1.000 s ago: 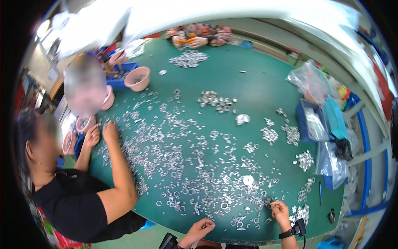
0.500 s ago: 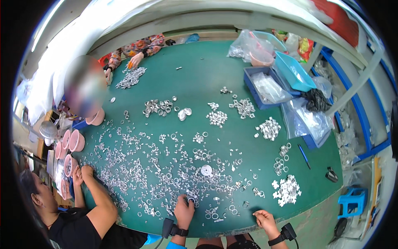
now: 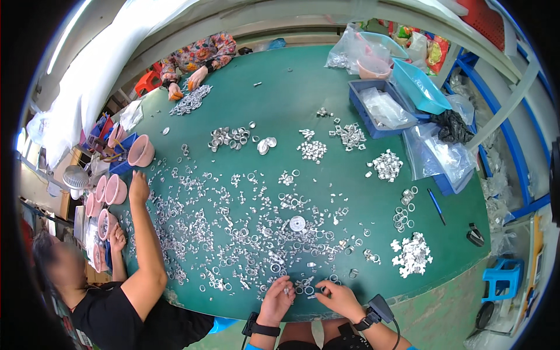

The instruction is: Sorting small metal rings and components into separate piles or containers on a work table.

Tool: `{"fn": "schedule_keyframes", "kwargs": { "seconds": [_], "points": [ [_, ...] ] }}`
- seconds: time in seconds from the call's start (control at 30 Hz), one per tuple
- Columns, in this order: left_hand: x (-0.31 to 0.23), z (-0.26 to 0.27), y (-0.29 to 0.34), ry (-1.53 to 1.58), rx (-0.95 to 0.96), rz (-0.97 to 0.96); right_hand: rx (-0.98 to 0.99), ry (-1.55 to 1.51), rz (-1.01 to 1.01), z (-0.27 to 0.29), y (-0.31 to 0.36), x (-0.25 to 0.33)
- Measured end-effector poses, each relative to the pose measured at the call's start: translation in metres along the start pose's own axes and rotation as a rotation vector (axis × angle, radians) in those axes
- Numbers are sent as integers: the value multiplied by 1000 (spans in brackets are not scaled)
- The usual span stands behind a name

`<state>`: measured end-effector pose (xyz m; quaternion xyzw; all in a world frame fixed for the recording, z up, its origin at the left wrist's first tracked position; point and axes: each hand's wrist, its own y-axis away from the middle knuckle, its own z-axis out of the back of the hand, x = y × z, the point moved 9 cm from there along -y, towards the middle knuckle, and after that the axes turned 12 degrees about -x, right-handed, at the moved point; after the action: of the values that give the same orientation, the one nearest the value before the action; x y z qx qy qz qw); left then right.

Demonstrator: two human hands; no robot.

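Observation:
At the table's near edge my left hand is turned partly up, its fingers curled around a small silver metal part. Just to its right, my right hand is low over the table with thumb and forefinger drawn together; whatever is between them is too small to make out. Several silver rings lie in the gap between the hands. Beyond them spreads a wide scatter of small metal pieces and rings, with a round silver disc among them.
Sorted heaps lie rightward, including a pile of flat silver pieces, with a blue pen and black clip-like object nearby. Bins stand far right. A co-worker's arm reaches over the left side; another person's hands work at the far left.
My left hand has come back from the scatter toward the near edge and turned up. My right hand has moved left, close to it. The left co-worker's arm has stretched farther forward.

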<state>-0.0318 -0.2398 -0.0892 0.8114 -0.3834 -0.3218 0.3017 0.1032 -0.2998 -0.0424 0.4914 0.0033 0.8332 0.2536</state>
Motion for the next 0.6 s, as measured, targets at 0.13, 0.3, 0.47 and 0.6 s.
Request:
{"fn": "schedule_keyframes", "kwargs": {
  "seconds": [0.13,0.3,0.47,0.6],
  "points": [
    [-11,4,7,107,120,96,-100,189,137,-22,-17,13],
    [-31,13,17,1,7,109,-241,433,243,-30,-24,26],
    [-53,6,23,-53,54,114,-274,333,155,-23,-30,23],
    [-56,-1,24,-75,75,124,-357,-422,-332,-12,-21,-19]
  ]
}}
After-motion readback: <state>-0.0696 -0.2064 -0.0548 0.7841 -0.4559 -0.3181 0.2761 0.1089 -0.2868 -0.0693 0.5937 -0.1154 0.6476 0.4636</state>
